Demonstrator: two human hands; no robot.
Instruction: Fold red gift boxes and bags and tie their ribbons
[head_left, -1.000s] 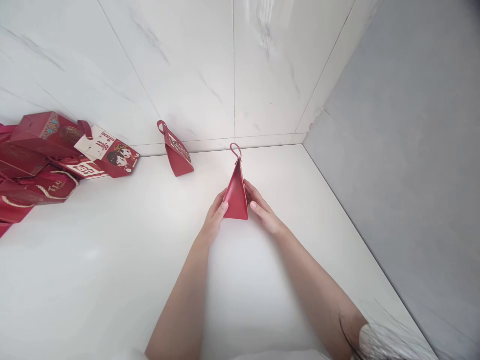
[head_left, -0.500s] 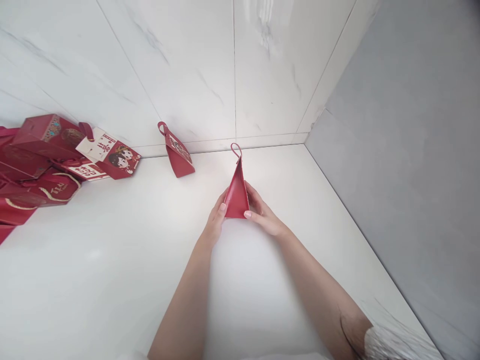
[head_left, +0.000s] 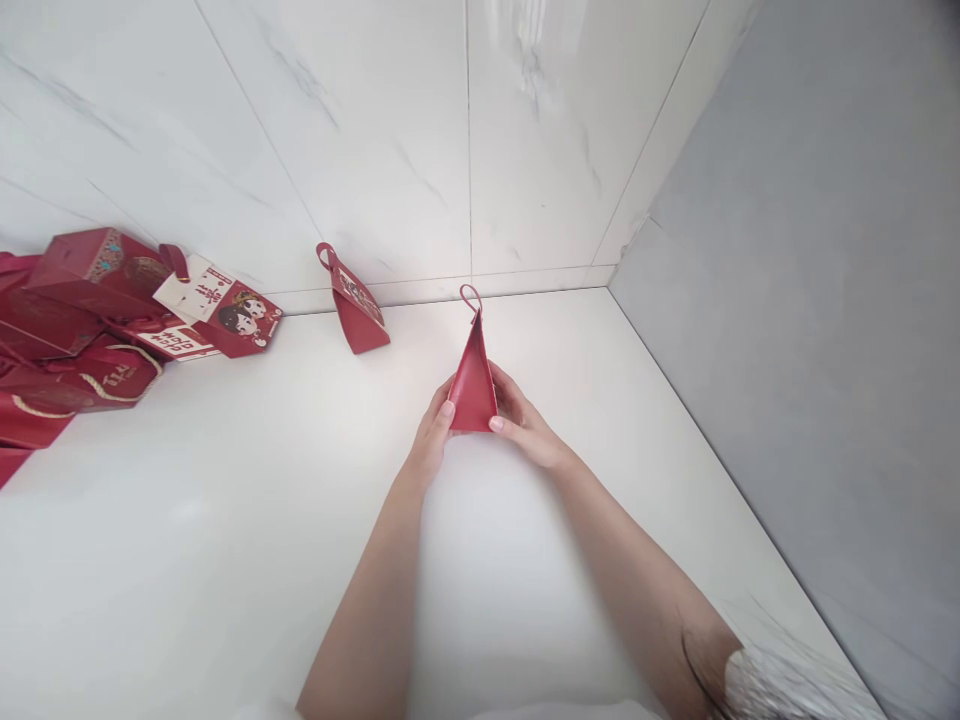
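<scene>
A red triangular gift box (head_left: 473, 388) with a ribbon loop at its peak stands between my hands on the white tabletop. Its near triangular face points toward me. My left hand (head_left: 433, 430) grips its left side, thumb along the lower left edge. On the opposite side, my right hand (head_left: 523, 425) holds it with the thumb at the lower right corner and the other fingers behind, partly hidden. Further back and to the left, a similar red gift box (head_left: 361, 318) with a ribbon loop and a printed side stands apart from my hands.
Several red gift boxes and bags (head_left: 75, 340) are piled at the far left, among them a box with cartoon figures (head_left: 244, 318). A marbled tile wall (head_left: 390, 130) closes off the back, and a grey wall (head_left: 810, 300) runs along the right.
Almost nothing differs. The gift box and both hands have shifted very slightly away from me, with the same hold on it.
</scene>
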